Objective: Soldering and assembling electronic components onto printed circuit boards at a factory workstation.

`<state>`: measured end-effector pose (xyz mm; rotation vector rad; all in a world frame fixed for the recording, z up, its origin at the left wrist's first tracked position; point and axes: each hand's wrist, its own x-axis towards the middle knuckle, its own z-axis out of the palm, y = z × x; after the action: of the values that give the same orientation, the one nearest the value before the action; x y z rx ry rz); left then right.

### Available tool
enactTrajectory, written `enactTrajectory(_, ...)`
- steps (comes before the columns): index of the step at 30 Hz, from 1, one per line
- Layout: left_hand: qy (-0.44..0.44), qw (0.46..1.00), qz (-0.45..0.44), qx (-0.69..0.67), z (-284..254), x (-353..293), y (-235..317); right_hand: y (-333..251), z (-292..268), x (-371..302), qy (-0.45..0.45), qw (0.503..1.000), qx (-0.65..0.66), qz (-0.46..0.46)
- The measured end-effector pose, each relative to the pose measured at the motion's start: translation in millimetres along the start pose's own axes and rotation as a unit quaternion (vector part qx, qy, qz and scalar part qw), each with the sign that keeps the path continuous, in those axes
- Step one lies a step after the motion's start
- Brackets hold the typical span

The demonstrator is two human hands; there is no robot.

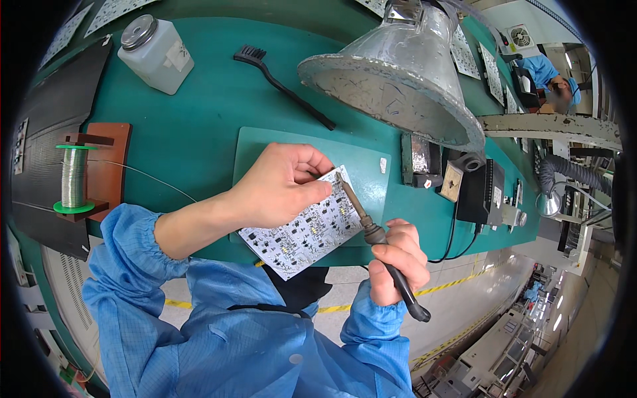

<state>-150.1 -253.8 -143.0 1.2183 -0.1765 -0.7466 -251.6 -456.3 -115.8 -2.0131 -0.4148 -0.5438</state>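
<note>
A white circuit board (302,229) dotted with small dark parts is tilted over the front edge of the green bench mat. My left hand (282,186) grips its upper edge, the thumb lying on the face and the other fingers curled behind. In my right hand (400,262) is a soldering iron (371,229), held by its black handle. The iron's tip is at the board's upper right corner, close to my left fingertips; whether it touches cannot be made out. Under the board lies a light green pad (255,149).
A solder wire spool (73,179) stands on a brown holder at left. Behind are a white bottle (159,56) and a black brush (285,86). A metal extractor hood (411,73) hangs at upper right, over a black soldering station (479,192). Another person (541,69) sits far right.
</note>
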Motion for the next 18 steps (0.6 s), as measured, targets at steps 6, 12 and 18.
enactTrajectory(6, -0.001, 1.000, 0.000, -0.006, -1, 0, 0, -3, 0, 2, 0.001, 1.000, -0.007, -0.002)
enactTrajectory(12, 0.002, 1.000, -0.009, -0.001, -6, -2, 3, 13, -7, -15, 0.144, 0.987, -0.076, -0.004)
enactTrajectory(18, -0.003, 1.000, -0.004, -0.026, 5, -6, 11, 40, -15, -26, 0.124, 0.958, -0.196, 0.168)
